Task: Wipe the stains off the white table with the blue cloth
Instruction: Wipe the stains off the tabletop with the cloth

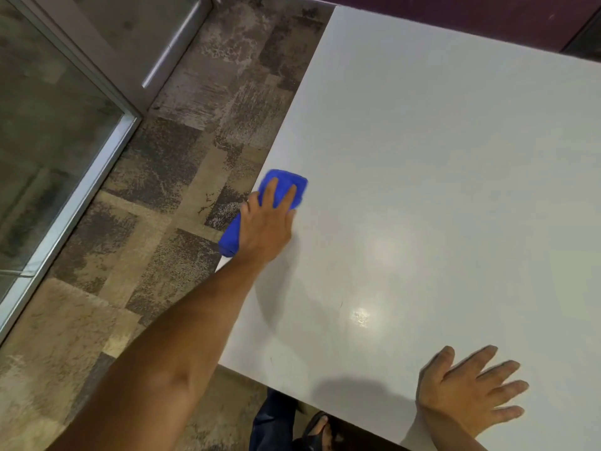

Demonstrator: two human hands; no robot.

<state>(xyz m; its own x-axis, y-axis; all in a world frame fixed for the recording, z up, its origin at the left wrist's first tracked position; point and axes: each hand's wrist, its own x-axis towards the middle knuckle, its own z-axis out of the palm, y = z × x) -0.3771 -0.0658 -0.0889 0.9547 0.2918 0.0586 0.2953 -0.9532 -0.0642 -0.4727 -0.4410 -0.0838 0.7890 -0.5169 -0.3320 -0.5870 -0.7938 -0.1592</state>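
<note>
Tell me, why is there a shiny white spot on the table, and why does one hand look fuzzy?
Head view: the shiny spot is glare, probably from a lamp overhead, bouncing off the glossy table; the right hand looks blurred at the fingertips, likely from motion; the left hand pressing the cloth casts a soft shadow toward the near edge.

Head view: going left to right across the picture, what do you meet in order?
Glass door frame → patterned carpet → blue cloth under the left hand at the table's left edge → bare white table → right hand spread flat near the front edge.
</note>
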